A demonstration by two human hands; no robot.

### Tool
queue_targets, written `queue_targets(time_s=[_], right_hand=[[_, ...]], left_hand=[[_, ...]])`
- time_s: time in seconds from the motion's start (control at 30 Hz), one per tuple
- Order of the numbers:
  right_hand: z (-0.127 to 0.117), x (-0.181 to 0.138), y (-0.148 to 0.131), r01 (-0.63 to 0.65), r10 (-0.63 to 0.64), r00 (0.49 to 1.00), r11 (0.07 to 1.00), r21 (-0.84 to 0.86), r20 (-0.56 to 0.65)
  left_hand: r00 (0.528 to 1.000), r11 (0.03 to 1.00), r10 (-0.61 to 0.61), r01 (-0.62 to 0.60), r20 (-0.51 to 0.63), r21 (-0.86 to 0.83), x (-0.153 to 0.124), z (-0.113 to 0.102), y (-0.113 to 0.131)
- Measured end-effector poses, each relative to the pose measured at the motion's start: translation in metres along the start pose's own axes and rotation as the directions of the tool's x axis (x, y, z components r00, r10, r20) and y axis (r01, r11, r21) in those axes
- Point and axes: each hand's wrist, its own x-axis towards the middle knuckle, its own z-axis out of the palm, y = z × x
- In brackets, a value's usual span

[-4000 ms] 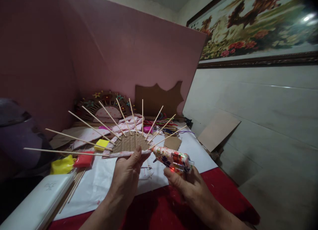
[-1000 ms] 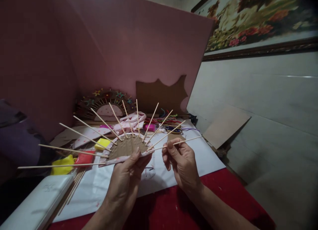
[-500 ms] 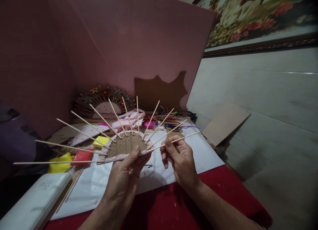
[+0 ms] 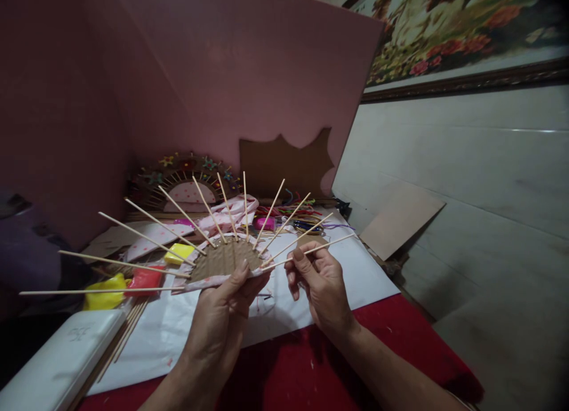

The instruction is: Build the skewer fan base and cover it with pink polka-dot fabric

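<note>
Right hand (image 4: 322,286) moved from glue gun to stick (image 4: 340,240), pinching it; left hand (image 4: 222,316) grips near edge of cardboard half-disc (image 4: 222,264)

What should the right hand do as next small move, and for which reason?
Probably press the pinched stick gently onto the right corner of the cardboard half-disc: the right hand holds it, and its inner end lies at that corner. The left hand supports the piece, and the other sticks fan out with no hand on them.
</note>
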Motion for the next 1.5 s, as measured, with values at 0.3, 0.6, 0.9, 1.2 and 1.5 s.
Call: queue_targets(time_s=[0.3, 0.6, 0.9, 1.2, 1.5], right_hand=[[-0.0017, 0.0009, 0.0017, 0.003, -0.003, 1.0, 1.0, -0.007, 0.004], [-0.0024, 0.0021, 0.0027, 0.007, -0.007, 1.0, 1.0, 0.0, 0.005], [-0.0019, 0.0021, 0.0009, -0.015, 0.014, 1.0, 1.0, -0.014, -0.026], [-0.0029, 0.0027, 0.0002, -0.028, 0.027, 0.999, 0.999, -0.041, -0.026], [-0.0048, 0.0034, 0.0008, -0.028, 0.027, 0.999, 0.998, -0.056, -0.021]], left_hand=[[1.0, 1.0, 0.003, -0.003, 0.007, 0.017, 0.0, -0.0007, -0.0005], [1.0, 1.0, -0.028, 0.028, -0.007, 0.01, 0.006, -0.0041, -0.0008], [0.999, 1.0, 0.01, -0.011, 0.038, 0.027, -0.0011, -0.001, -0.0014], [1.0, 1.0, 0.013, -0.013, 0.0, -0.001, 0.0028, -0.0021, -0.0016], [1.0, 1.0, 0.016, -0.017, 0.015, 0.018, 0.0037, -0.0048, -0.0023]])
